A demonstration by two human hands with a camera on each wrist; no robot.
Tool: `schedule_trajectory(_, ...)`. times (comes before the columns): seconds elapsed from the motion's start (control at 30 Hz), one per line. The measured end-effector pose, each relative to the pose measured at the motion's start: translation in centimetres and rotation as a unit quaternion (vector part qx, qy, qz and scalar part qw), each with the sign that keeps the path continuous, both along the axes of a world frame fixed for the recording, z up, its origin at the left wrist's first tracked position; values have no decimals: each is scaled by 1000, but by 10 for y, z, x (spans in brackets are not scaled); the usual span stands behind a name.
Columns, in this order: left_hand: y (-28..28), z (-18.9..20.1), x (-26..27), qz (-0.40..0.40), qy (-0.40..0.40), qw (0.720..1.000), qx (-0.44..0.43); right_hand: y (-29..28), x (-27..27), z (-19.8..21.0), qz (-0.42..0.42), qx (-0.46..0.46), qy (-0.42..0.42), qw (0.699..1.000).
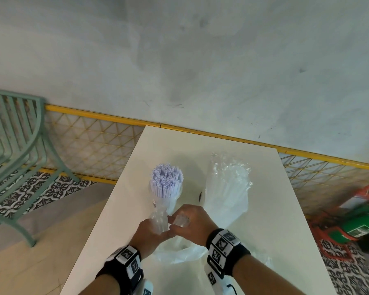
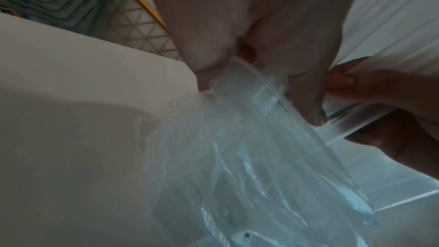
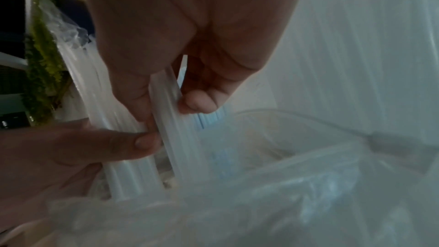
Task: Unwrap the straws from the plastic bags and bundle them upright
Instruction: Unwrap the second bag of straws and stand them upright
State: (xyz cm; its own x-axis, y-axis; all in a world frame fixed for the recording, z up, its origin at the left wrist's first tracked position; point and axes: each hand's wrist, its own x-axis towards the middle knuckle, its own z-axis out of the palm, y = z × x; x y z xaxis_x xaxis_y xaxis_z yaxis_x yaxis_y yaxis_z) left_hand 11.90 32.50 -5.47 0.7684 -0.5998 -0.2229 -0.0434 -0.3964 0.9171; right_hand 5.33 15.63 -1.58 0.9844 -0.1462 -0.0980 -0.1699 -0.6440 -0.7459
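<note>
A bundle of white straws (image 1: 167, 181) stands upright in a clear cup on the white table (image 1: 271, 220). Just in front of it my left hand (image 1: 151, 233) grips a crumpled clear plastic wrapper (image 1: 158, 220), which the left wrist view shows pinched between thumb and fingers as a wrapper (image 2: 249, 104). My right hand (image 1: 190, 222) pinches a small sheaf of clear straws (image 3: 166, 104) by their ends. The left thumb (image 3: 142, 141) touches the same straws. A large clear bag of straws (image 1: 227, 188) stands to the right of the hands.
Loose clear plastic (image 1: 179, 254) lies on the table under my wrists. A green metal chair (image 1: 15, 150) stands at the left. A yellow wire fence (image 1: 107, 143) runs behind the table. A green cylinder in a red frame (image 1: 362, 222) lies on the floor at the right.
</note>
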Motion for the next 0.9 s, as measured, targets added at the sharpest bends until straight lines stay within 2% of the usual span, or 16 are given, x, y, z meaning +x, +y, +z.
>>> schedule_trajectory(0.13, 2, -2, -1, 3, -5, 1000, -30, -9, 1, 29, -1, -34, 14, 999)
schedule_trajectory(0.27, 1, -11, 1, 16, -4, 999, -31, -38, 1, 65, 6, -31, -38, 999)
schedule_trajectory(0.43, -2, -18, 1, 9, -4, 1000, -29, -79, -1, 145, -32, -74, -85, 993)
schedule_trajectory(0.53, -3, -21, 2, 7, -8, 1000, -23, -103, -1, 180, -43, -25, -126, 991)
schedule_trajectory(0.6, -3, -21, 2, 8, -9, 1000, -26, -115, 1, 193, -61, -35, -133, 989)
schedule_trajectory(0.67, -4, -20, 1, 9, -12, 999, -33, -122, 2, 200, -81, -60, -130, 986)
schedule_trajectory(0.73, -4, -19, 0, 8, -14, 999, -38, -130, 5, 193, -82, -47, -116, 989)
schedule_trajectory(0.8, -4, -19, 0, 9, -14, 999, -41, -136, 8, 174, -65, -19, -93, 993)
schedule_trajectory(0.9, -5, -20, 0, 13, -11, 999, -43, -140, 10, 136, -48, -42, -37, 997)
